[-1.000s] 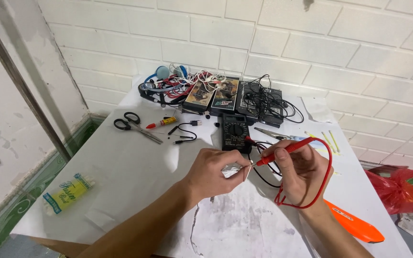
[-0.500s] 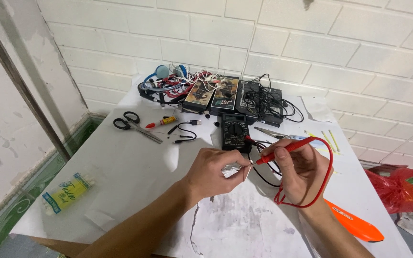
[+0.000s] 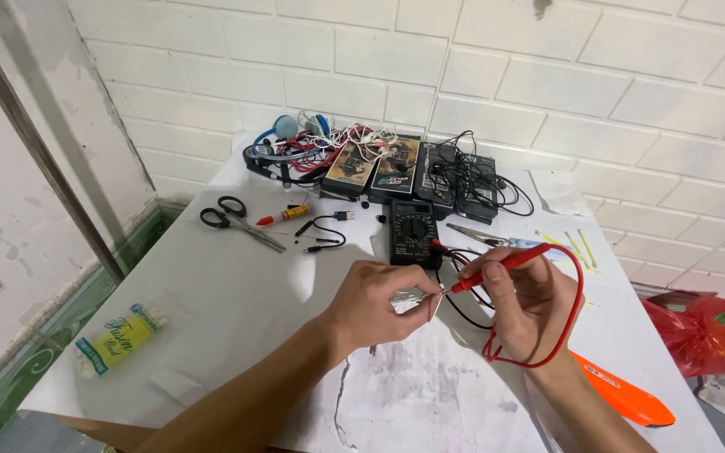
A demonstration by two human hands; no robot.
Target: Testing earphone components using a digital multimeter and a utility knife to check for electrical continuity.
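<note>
My left hand (image 3: 377, 306) pinches a small silver metal part (image 3: 409, 299) above the white table (image 3: 211, 294). My right hand (image 3: 524, 306) holds a red multimeter probe (image 3: 501, 266), its tip touching that part. The probe's red lead (image 3: 572, 310) loops around my right hand, and a black lead runs under it. Both leads go back to a black multimeter (image 3: 414, 231) lying flat just beyond my hands.
Scissors (image 3: 237, 218), a red-yellow marker (image 3: 289, 215) and a short black cable (image 3: 322, 235) lie at the left. Tangled wires, headphones (image 3: 283, 143) and flat boxes (image 3: 379, 164) line the wall. A yellow packet (image 3: 119, 338) sits front left, an orange tool (image 3: 623, 398) front right, a red bag (image 3: 694, 335) beyond the edge.
</note>
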